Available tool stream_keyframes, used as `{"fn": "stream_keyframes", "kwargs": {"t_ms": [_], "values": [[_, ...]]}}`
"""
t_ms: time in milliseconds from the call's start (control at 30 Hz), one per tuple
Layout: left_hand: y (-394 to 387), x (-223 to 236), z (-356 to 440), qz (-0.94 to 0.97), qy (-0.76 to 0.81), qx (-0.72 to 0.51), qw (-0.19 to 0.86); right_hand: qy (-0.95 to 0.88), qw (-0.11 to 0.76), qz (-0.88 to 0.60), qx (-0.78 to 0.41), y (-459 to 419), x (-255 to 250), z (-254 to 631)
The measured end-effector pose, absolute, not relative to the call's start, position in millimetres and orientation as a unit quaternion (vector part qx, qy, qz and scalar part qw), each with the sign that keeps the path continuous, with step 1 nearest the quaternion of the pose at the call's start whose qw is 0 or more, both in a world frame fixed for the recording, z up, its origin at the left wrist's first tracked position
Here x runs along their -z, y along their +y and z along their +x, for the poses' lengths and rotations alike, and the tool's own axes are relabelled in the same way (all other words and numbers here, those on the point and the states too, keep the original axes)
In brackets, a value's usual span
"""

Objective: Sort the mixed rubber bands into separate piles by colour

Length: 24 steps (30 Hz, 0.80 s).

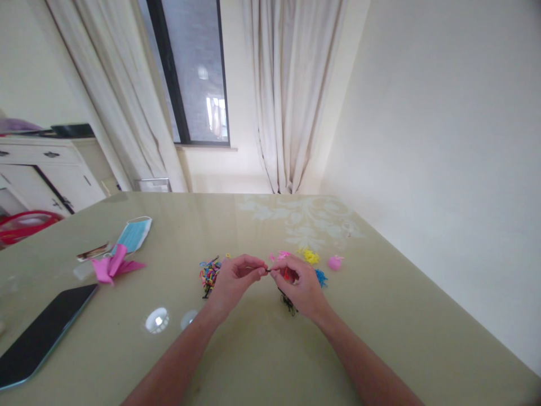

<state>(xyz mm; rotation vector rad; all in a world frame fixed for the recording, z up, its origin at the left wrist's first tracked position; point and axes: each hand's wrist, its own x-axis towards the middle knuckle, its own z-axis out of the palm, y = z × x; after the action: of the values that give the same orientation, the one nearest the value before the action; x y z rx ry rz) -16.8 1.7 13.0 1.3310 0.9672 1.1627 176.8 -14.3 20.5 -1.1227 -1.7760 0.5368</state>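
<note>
Between their fingertips, my left hand [234, 282] and my right hand [302, 285] pinch a small black band [268, 271], which looks like a rubber band. Both hands are closed and hover over the table's middle. Beside my left hand lies a mixed pile of coloured bands [208, 276], partly hidden by it. Around my right hand are single-colour heaps: yellow bands [310, 256], blue bands [321, 278], pink bands [282, 255] and black bands [289, 304]. Some red bands [288, 275] show behind its fingers.
A round pink object [335, 262] sits right of the heaps. Leftward on the glossy table [253, 361] lie a dark tablet-like slab [46, 330], a folded pink piece [113, 266], a blue face mask [134, 234] and a clear dome [156, 320]. A wall [443, 169] borders the right edge.
</note>
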Motion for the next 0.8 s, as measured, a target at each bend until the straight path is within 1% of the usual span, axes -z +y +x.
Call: {"fn": "stream_keyframes", "kwargs": {"t_ms": [67,133,167,233,300,333,367,400,467,533,633,733,800], "values": [[2.4,-15.2,-17.5,0.569,0.408,-0.476,0.531,-0.714,0.476,-0.455,-0.238,-13.7,-21.9,178.0],[4.9,-18.0,-22.2,0.595,0.426,-0.455,0.507,-0.681,0.497,-0.444,-0.304,-13.8,-25.4,181.5],[6.8,-19.0,-26.5,0.617,0.451,-0.439,0.473,-0.657,0.508,-0.432,-0.351,-14.3,-28.1,184.3],[11.1,-18.8,-38.1,0.673,0.531,-0.385,0.342,-0.606,0.531,-0.403,-0.434,-16.6,-34.8,190.9],[15.3,-15.0,-51.2,0.713,0.614,-0.300,0.159,-0.571,0.554,-0.380,-0.472,-20.0,-41.6,197.7],[17.0,-12.1,-57.1,0.721,0.640,-0.251,0.088,-0.559,0.568,-0.371,-0.477,-21.8,-44.6,200.7],[18.6,-9.1,-62.0,0.724,0.657,-0.207,0.042,-0.550,0.578,-0.363,-0.481,-23.5,-47.2,203.3],[20.1,-6.4,-65.7,0.724,0.668,-0.172,0.017,-0.545,0.585,-0.355,-0.485,-24.9,-49.4,205.6],[22.7,-2.9,-69.4,0.723,0.679,-0.128,0.009,-0.547,0.582,-0.346,-0.492,-26.2,-52.9,210.0],[24.7,-2.6,-69.4,0.723,0.681,-0.112,0.014,-0.573,0.552,-0.352,-0.493,-24.7,-55.2,215.2],[26.2,-4.6,-68.2,0.725,0.679,-0.115,0.008,-0.653,0.440,-0.393,-0.475,-17.3,-54.2,225.0],[28.6,-3.2,-70.7,0.721,0.671,-0.170,0.013,-0.721,0.318,-0.453,-0.417,-8.0,-45.3,233.0],[32.2,0.5,-74.2,0.715,0.656,-0.236,0.051,-0.739,0.263,-0.486,-0.386,-3.5,-36.9,235.6]]}}
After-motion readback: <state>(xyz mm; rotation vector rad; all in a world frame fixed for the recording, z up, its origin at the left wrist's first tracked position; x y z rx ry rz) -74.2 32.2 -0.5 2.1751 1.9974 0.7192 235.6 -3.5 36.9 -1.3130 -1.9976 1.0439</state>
